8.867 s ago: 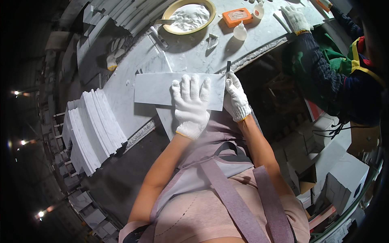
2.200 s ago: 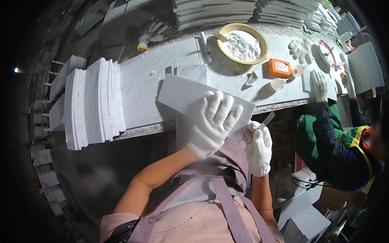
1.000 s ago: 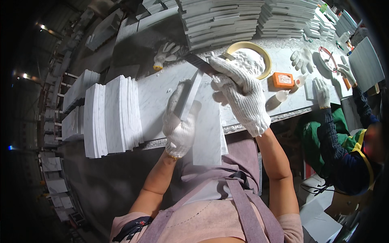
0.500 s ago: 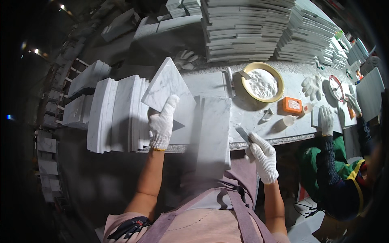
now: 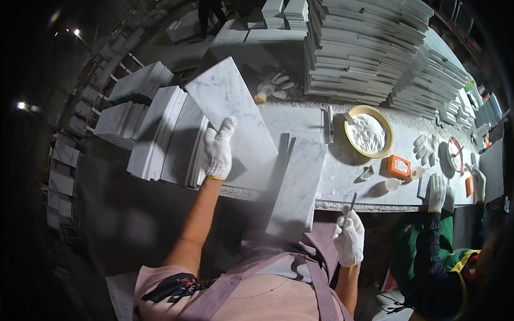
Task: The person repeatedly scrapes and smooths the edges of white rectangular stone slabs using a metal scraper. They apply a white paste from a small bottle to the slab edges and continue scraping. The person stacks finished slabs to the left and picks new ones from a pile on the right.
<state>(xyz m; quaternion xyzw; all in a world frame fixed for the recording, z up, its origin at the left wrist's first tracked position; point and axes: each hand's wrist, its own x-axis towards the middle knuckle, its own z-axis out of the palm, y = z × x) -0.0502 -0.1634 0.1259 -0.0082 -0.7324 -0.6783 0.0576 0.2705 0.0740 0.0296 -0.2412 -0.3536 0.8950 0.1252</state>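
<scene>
Stone tile (image 5: 235, 107), pale with grey veins, is held in a tilt by the gloved left hand (image 5: 218, 152) over the left part of the table (image 5: 342, 179). Whether its lower right corner is touching the table top cannot be told. On the back of this table, a tall stack (image 5: 369, 53) of flat pieces is seen. At its left end, a row of tiles (image 5: 160, 134) is placed on edge, just beside the held one. A second tile (image 5: 299, 184) is laid over the front edge of the table, with other pieces partly covered by it. Farther right, a yellow bowl (image 5: 389, 134) with white powder is found, and near it an orange box (image 5: 399, 166).

By the right hand (image 5: 350, 241), closed and near the front edge, a thin tool (image 5: 352, 202) is gripped. The step in hand is judged to be the handling of one tile with the left hand alone. For the next move, a firm left grip seems to be required, so that the nearby row is not knocked.
</scene>
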